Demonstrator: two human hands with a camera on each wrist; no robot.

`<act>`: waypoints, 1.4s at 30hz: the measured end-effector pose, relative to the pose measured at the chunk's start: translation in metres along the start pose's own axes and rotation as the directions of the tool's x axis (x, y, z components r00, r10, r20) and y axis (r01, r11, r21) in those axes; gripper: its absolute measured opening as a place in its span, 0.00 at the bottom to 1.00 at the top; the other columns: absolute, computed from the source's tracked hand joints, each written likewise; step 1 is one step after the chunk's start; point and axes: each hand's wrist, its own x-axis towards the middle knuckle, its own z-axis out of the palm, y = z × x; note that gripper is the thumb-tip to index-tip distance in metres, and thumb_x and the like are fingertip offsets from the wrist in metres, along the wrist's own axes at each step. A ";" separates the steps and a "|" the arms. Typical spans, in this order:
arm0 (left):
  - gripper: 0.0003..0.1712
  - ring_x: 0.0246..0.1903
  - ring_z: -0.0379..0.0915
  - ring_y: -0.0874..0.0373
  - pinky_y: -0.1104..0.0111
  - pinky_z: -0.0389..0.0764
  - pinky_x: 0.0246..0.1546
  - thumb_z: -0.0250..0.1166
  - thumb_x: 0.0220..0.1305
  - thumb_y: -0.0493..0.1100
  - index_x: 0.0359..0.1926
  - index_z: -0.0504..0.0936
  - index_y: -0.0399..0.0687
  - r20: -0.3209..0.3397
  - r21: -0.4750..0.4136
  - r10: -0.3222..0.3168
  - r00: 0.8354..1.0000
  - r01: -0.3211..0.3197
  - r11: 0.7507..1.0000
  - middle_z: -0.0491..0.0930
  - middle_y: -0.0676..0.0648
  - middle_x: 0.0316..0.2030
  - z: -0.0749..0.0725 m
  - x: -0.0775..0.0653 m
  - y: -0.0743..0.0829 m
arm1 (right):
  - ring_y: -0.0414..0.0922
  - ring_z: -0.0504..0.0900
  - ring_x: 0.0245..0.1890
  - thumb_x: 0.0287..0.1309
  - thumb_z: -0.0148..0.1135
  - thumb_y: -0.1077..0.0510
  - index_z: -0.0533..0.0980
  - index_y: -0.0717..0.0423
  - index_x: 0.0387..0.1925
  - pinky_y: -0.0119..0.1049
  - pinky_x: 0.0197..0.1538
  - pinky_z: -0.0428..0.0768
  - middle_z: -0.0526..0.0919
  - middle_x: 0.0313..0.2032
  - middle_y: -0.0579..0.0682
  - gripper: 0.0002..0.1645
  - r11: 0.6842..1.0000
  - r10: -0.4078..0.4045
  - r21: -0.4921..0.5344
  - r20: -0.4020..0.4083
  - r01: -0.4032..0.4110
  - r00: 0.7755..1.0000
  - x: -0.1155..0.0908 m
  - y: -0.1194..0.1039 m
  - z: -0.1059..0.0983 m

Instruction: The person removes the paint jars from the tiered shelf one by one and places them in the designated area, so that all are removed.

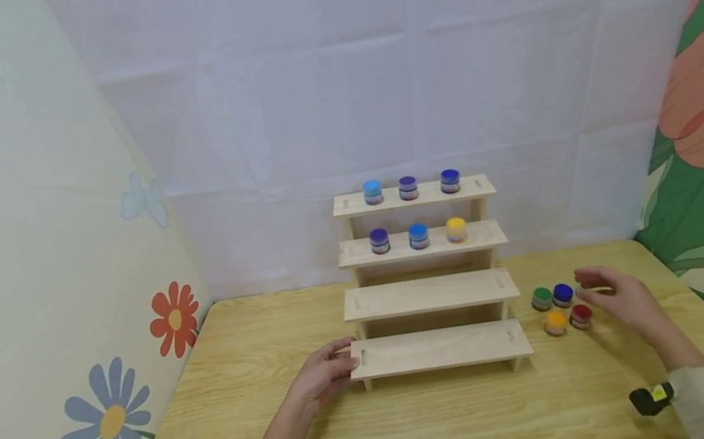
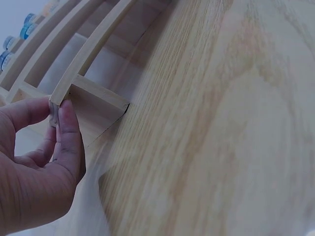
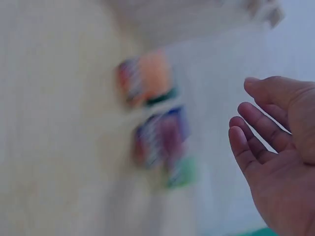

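Note:
A four-tier wooden display stand [image 1: 440, 348] stands on the table. My left hand [image 1: 322, 374] pinches the left end of its lowest shelf between thumb and fingers, as the left wrist view shows [image 2: 44, 162]. To the right of the stand sits a cluster of small paint jars: a green-lidded jar [image 1: 542, 299], a dark blue jar [image 1: 563, 294], an orange-yellow jar [image 1: 555, 324] and a dark red jar [image 1: 580, 316]. A light green jar [image 3: 182, 173] is mostly hidden by my fingers in the head view. My right hand [image 1: 620, 299] is beside this cluster, fingers loosely bent, holding nothing.
Three blue and purple jars stand on the top shelf [image 1: 430, 195]. On the second shelf [image 1: 490, 231] are a purple jar [image 1: 380, 241], a blue jar [image 1: 418, 236] and a yellow jar [image 1: 456, 230]. Behind the table [image 1: 428, 424] hangs a white cloth [image 1: 370, 76].

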 end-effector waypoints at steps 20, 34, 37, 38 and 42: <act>0.36 0.39 0.82 0.58 0.68 0.82 0.38 0.63 0.67 0.32 0.72 0.61 0.28 -0.014 0.016 -0.006 1.000 0.006 1.000 0.80 0.40 0.52 -0.001 0.002 -0.004 | 0.61 0.78 0.57 0.73 0.58 0.54 0.73 0.66 0.63 0.57 0.61 0.76 0.79 0.58 0.66 0.25 0.987 -0.121 0.104 -0.007 0.121 0.993 0.075 -0.106 0.007; 0.35 0.39 0.81 0.58 0.68 0.82 0.38 0.63 0.67 0.32 0.72 0.62 0.28 -0.024 0.029 0.001 1.000 0.000 1.000 0.80 0.40 0.51 -0.001 0.000 -0.002 | 0.62 0.78 0.57 0.70 0.62 0.59 0.73 0.69 0.63 0.56 0.61 0.76 0.80 0.57 0.67 0.25 0.976 -0.137 0.178 0.057 0.125 0.989 0.111 -0.138 0.026; 0.35 0.39 0.81 0.58 0.68 0.82 0.38 0.63 0.67 0.32 0.72 0.62 0.27 -0.023 0.034 0.006 1.000 -0.005 0.999 0.80 0.40 0.51 -0.001 0.000 -0.002 | 0.62 0.79 0.57 0.70 0.62 0.58 0.73 0.68 0.63 0.56 0.60 0.76 0.80 0.57 0.67 0.26 0.975 -0.141 0.184 0.061 0.128 0.988 0.117 -0.143 0.030; 0.35 0.38 0.81 0.58 0.68 0.82 0.38 0.63 0.67 0.31 0.72 0.62 0.27 -0.023 0.032 0.006 1.000 -0.005 0.999 0.80 0.40 0.50 -0.001 0.000 -0.003 | 0.62 0.79 0.57 0.70 0.62 0.58 0.72 0.68 0.63 0.55 0.60 0.77 0.79 0.57 0.67 0.26 0.974 -0.141 0.186 0.064 0.127 0.988 0.118 -0.144 0.031; 0.35 0.38 0.81 0.58 0.68 0.81 0.37 0.63 0.67 0.31 0.72 0.62 0.28 -0.027 0.034 0.003 1.000 -0.002 0.999 0.79 0.41 0.50 -0.002 0.001 -0.003 | 0.62 0.78 0.58 0.69 0.63 0.57 0.71 0.67 0.65 0.55 0.61 0.76 0.78 0.59 0.67 0.28 0.974 -0.139 0.192 0.080 0.122 0.987 0.124 -0.148 0.035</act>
